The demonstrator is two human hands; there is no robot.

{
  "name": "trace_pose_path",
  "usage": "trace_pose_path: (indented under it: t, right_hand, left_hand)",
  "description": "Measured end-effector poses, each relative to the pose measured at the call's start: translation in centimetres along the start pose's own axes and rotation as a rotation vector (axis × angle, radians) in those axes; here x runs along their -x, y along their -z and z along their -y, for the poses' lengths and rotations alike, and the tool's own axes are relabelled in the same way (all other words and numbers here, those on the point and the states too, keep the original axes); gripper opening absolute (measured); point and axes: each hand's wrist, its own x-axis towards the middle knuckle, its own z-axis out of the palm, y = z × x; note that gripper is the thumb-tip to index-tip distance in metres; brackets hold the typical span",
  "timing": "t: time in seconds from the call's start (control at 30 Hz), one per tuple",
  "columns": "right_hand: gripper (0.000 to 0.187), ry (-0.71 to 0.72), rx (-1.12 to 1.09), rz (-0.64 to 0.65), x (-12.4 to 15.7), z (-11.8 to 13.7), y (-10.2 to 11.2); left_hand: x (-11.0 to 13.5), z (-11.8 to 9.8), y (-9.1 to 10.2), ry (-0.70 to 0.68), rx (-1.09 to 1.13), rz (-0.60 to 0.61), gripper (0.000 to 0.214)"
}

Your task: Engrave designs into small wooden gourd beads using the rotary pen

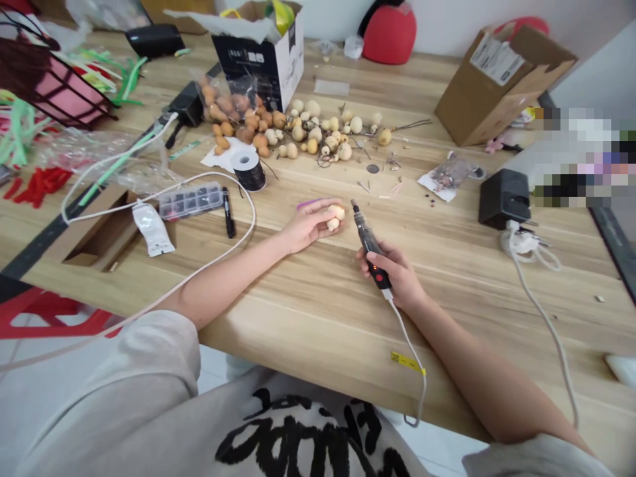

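Observation:
In my left hand (308,228) is a small pale gourd (336,216), gripped between the fingers and thumb above the table. My right hand (395,268) wraps around a black rotary tool (370,242) with a red button and small orange lights. The tool's tip points up and away, a little to the right of the gourd and apart from it. A white cable (405,328) runs from the tool's lower end. Just behind my left fingers lies a thin purple item (309,203), partly covered by them.
Pale gourds (342,151) and brown gourds (261,122) are heaped at the back. Leftward are a black wire spool (250,173), a compartment case (191,201), a marker (228,212) and a loose white cord (256,212). A black power adapter (504,197) and cardboard box (497,86) stand right.

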Motion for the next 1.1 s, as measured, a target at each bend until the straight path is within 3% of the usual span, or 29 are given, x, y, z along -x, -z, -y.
trace_pose_path:
  t: [0.17, 0.3, 0.67, 1.1]
  right_hand:
    - [0.06, 0.103, 0.173, -0.129, 0.5, -0.5, -0.2]
    - [0.059, 0.157, 0.283, -0.167, 0.8, -0.9, -0.1]
    - [0.054, 0.186, 0.446, -0.11, 1.1, -1.1, 0.4]
    - [0.056, 0.188, 0.482, -0.139, 1.2, -1.4, 0.6]
  left_hand:
    - [-0.2, 0.1, 0.1, 0.024, 0.025, 0.012, 0.033]
    - [-0.2, 0.1, 0.2, 0.027, 0.015, 0.003, 0.037]
    - [0.0, 0.2, 0.1, -0.008, -0.024, 0.016, 0.036]
    - [0.0, 0.1, 0.0, -0.013, -0.037, 0.016, 0.034]
